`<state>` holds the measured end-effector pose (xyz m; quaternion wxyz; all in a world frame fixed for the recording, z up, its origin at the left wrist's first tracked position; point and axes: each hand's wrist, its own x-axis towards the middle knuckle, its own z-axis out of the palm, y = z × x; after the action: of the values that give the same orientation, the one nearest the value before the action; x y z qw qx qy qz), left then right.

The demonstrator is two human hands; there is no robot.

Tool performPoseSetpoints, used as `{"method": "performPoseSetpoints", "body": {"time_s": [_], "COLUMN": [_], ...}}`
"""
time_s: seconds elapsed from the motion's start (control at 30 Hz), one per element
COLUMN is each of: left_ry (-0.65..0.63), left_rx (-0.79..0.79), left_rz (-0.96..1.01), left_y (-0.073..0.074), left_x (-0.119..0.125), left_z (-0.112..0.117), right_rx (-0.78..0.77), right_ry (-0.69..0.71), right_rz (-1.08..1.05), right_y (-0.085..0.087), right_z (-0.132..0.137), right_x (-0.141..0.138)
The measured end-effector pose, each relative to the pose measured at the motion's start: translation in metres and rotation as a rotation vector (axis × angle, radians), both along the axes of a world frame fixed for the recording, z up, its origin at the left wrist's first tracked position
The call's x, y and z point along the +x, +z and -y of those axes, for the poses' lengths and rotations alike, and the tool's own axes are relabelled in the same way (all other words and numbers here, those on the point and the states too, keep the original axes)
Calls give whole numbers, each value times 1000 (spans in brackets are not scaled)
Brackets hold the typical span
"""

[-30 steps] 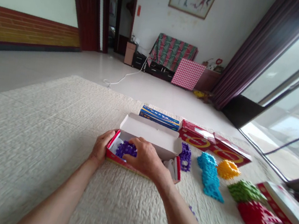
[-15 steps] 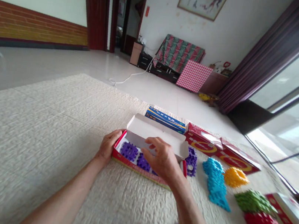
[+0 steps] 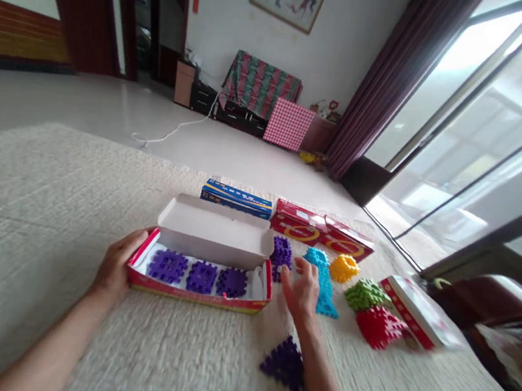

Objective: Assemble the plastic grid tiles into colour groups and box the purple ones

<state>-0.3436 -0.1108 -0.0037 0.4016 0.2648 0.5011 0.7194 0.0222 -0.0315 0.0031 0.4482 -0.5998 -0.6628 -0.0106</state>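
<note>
An open red-edged cardboard box (image 3: pixel 196 298) lies in front of me, its white lid flap (image 3: pixel 217 225) folded back. Inside it rest three purple notched plastic pieces (image 3: pixel 168 266) in a row. My left hand (image 3: pixel 118 265) grips the box's left end. To the right of the box, my right hand (image 3: pixel 301 288) is held with its fingers apart and nothing in them. Just beyond that hand are a standing purple block piece (image 3: pixel 281 254) and a light-blue block assembly (image 3: pixel 324 287). Near my right forearm lies a dark purple triangular piece (image 3: pixel 283 363), partly covered by the arm.
Behind the box stand a blue box (image 3: pixel 236 198) and two red boxes (image 3: pixel 299 223). Rightward lie yellow (image 3: pixel 344 269), green (image 3: pixel 366 295) and red block pieces (image 3: pixel 379 326), beside a red-and-white box (image 3: pixel 420 311). All sit on a cream textured mat (image 3: pixel 70 193).
My right hand has moved from above the box out to its right side, uncovering the purple pieces inside. The view has turned rightward. My left hand stays on the box's end.
</note>
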Motion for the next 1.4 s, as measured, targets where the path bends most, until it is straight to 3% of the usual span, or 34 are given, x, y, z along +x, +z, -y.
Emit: {"method": "performPoseSetpoints", "body": {"time_s": [0.1,0.27,0.43,0.7,0.93,1.17,1.3,1.4], "left_ry": [3,13,18,25,17,0,-8,-12], "left_rx": [-5,-19,-10,6,14,41,45,58], "left_rz": [0,-18,-19,-24,-35,-72,-106,-134], "left_y": [-1,-2,-1,-2,0,0,-2,0], "left_x": [-1,-2,0,-1,0,1,0,0], "left_z": [0,0,0,0,1,-1,-1,0], "right_rx": [-70,-201,-285,-589,-593,-519,-364,-233], "right_ry": [-37,-73,-82,59,385,331,244,379], "right_rz": [55,65,66,363,482,551,431,338], "right_y": [-10,-8,4,24,34,37,65,97], "right_z": [3,3,7,36,38,35,35,42], "right_x": [-14,-20,-13,5,15,24,15,-17]}}
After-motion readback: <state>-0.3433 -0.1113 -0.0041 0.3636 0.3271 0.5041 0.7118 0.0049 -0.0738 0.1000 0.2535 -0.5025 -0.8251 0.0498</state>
